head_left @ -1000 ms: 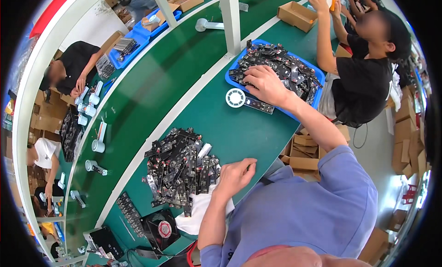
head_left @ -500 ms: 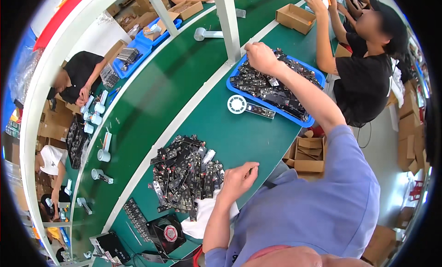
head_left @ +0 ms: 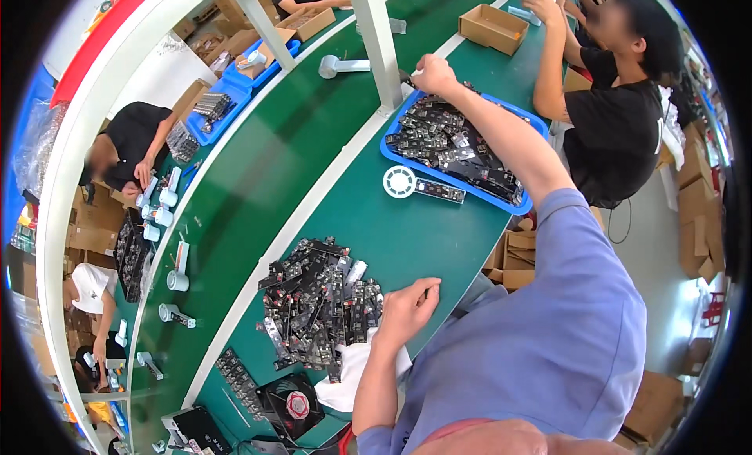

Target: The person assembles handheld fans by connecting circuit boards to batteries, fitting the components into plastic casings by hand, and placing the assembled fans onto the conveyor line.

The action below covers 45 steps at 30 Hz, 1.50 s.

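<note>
My right arm reaches across a blue tray heaped with black circuit boards. My right hand is above the tray's far left corner, its fingers bent; whatever they may hold is hidden. My left hand rests closed on the green table near its front edge, with nothing visible in it. Just left of it lies a loose pile of circuit boards. Between tray and pile sits a white ring-shaped part joined to a narrow board. A white cloth lies beside my left wrist.
A white post stands just beyond the tray. A black fan and a row of boards lie at the near left. Pale blue handheld fan parts lie on the green belt. A co-worker sits at the right, near an open carton.
My right hand has moved a little farther away, from over the boards to the tray's far corner. My left hand stays in place. The whole view has shifted slightly.
</note>
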Tool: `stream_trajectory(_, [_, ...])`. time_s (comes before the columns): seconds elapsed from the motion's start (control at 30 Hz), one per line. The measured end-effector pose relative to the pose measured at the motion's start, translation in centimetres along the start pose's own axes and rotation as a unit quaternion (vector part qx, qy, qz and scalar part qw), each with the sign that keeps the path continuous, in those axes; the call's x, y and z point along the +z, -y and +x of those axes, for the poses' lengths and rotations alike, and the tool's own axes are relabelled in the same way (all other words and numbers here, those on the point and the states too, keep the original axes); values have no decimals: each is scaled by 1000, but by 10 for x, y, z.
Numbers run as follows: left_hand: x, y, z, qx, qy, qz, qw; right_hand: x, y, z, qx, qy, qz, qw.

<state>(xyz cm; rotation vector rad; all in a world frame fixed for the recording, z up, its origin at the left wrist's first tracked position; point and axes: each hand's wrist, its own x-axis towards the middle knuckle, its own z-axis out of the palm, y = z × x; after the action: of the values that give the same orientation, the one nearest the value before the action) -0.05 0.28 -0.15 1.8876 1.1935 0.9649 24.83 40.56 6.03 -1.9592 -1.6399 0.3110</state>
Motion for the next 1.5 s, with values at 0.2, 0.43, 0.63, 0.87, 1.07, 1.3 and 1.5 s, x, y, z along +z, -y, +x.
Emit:
stream_trajectory(0.2, [1,1,-3,-8,-27,-12,1000,-81,-14,-59,-91,34,57,994])
stream_trajectory(0.43, [1,-4,1,2,-4,28,1000,-131,-74,-127,-135,62,60,987])
stream_trajectory(0.63, [5,-2,-1,14,-23,22,999,-133,-80,-138,-145,78,52,985])
stream_trajectory(0.87, [5,-2,-5,-2,-24,19,1000,-94,-92,-70,-272,3,33,962])
stream_trajectory(1.07, [1,-6,-3,0,-8,18,1000,-52,-125,8,-69,81,-29,994])
stream_trajectory(1.3, [1,-2,-1,2,-8,18,1000,-39,-130,18,-43,99,-77,991])
stream_trajectory(1.5, [0,-3,-1,2,-8,20,1000,-42,-131,16,-44,94,-64,993])
